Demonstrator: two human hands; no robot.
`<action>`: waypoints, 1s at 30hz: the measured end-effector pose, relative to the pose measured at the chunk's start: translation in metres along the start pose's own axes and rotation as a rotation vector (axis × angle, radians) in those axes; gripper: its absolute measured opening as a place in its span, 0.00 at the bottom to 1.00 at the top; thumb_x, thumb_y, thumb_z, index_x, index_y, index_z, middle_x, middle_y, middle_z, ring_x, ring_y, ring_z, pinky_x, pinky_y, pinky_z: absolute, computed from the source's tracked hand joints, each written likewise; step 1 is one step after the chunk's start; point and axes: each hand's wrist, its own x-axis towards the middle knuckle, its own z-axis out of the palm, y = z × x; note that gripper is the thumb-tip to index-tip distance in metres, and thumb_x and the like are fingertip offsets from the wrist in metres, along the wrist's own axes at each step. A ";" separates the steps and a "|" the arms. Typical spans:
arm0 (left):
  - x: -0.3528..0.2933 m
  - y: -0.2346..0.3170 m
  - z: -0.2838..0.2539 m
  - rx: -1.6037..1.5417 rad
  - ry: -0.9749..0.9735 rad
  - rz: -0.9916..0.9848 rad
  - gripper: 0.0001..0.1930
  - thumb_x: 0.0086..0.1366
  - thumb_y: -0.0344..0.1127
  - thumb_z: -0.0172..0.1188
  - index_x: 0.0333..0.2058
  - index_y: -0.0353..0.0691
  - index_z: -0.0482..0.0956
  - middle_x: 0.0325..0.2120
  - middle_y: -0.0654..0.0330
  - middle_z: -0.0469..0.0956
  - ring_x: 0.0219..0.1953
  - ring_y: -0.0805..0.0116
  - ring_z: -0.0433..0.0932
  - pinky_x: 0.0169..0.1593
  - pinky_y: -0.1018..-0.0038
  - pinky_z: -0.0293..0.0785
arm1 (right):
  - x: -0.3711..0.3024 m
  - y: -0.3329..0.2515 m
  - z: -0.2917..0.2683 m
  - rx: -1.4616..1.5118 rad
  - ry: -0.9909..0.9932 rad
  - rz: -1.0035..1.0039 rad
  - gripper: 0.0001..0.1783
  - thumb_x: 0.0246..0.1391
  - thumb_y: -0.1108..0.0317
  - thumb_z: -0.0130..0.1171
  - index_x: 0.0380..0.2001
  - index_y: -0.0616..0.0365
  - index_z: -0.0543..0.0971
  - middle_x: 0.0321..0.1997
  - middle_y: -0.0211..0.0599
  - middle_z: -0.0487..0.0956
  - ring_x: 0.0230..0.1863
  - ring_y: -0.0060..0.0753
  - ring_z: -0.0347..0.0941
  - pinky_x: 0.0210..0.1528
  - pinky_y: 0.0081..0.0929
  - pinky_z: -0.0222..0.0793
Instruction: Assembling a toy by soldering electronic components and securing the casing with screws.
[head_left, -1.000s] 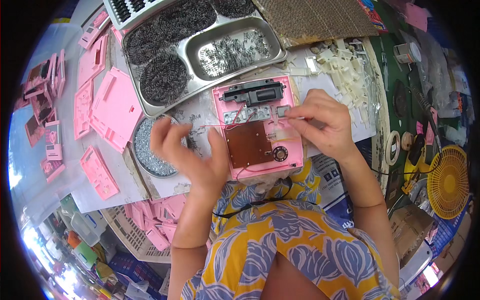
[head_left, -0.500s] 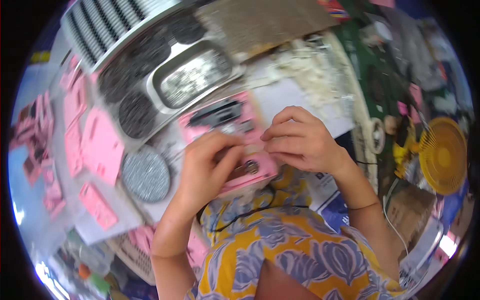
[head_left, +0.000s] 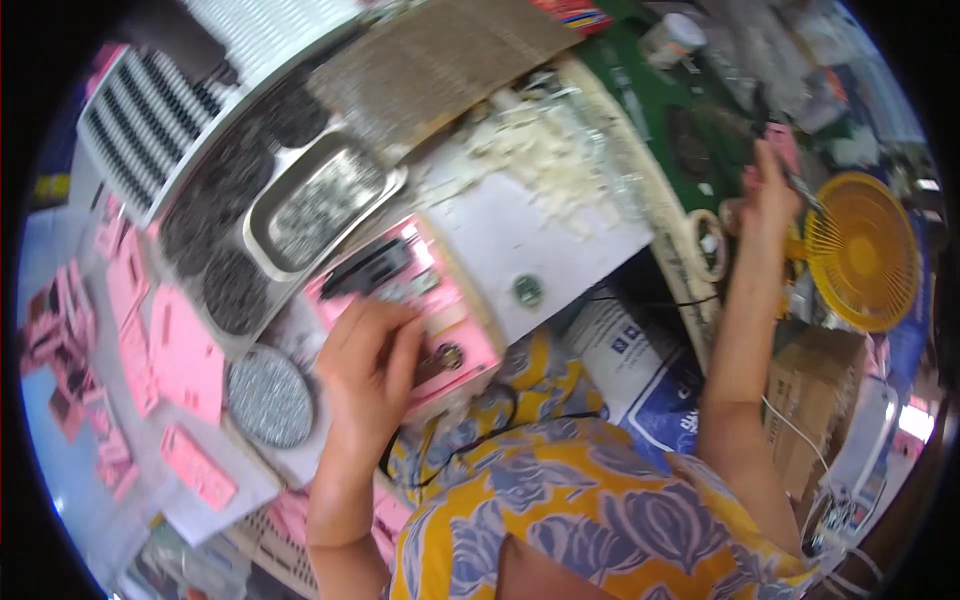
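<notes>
A pink plastic casing [head_left: 478,325] lies before me, with a black block [head_left: 368,268], small grey parts and a round metal piece [head_left: 449,356] inside. My left hand [head_left: 365,360] is closed at the casing's left side, its curled fingers and thumb over the interior. Far off to the right, my right hand [head_left: 768,200] is stretched out beside a thin dark tool [head_left: 803,188] and a small pink piece [head_left: 783,146]. Blur hides whether its fingers hold the tool. A small greenish round object [head_left: 528,290] rests on the white table sheet.
A metal tray [head_left: 265,245] of small shiny parts stands beyond the casing, near a round dish [head_left: 270,395] of grey bits. White pieces [head_left: 550,160] are heaped by a brown board [head_left: 440,70]. Pink panels [head_left: 185,350] lie left. A yellow fan [head_left: 862,250] stands right.
My right hand has left the casing and swung far right to the dark tool. My left hand stays at the casing. The view has turned rightward, and the greenish round object is now uncovered.
</notes>
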 end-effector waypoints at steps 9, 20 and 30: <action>0.004 -0.015 0.021 0.200 0.147 -0.012 0.06 0.50 0.32 0.73 0.28 0.47 0.85 0.37 0.65 0.73 0.41 0.58 0.68 0.47 0.60 0.56 | -0.115 -0.021 -0.034 0.477 -0.440 0.161 0.18 0.63 0.60 0.62 0.47 0.63 0.77 0.39 0.39 0.79 0.35 0.24 0.71 0.35 0.19 0.69; 0.006 -0.014 0.025 0.271 0.143 -0.018 0.07 0.49 0.31 0.73 0.27 0.46 0.84 0.36 0.65 0.73 0.42 0.58 0.67 0.47 0.61 0.56 | -0.231 -0.003 0.035 0.204 -1.248 -0.047 0.16 0.52 0.77 0.72 0.43 0.62 0.77 0.29 0.28 0.76 0.28 0.13 0.65 0.31 0.15 0.60; 0.005 -0.017 0.026 0.270 0.170 0.001 0.07 0.47 0.31 0.73 0.26 0.46 0.84 0.37 0.65 0.74 0.41 0.59 0.68 0.47 0.61 0.56 | -0.235 -0.001 0.042 0.173 -1.234 -0.117 0.16 0.52 0.76 0.73 0.42 0.62 0.77 0.29 0.29 0.77 0.27 0.12 0.67 0.30 0.14 0.61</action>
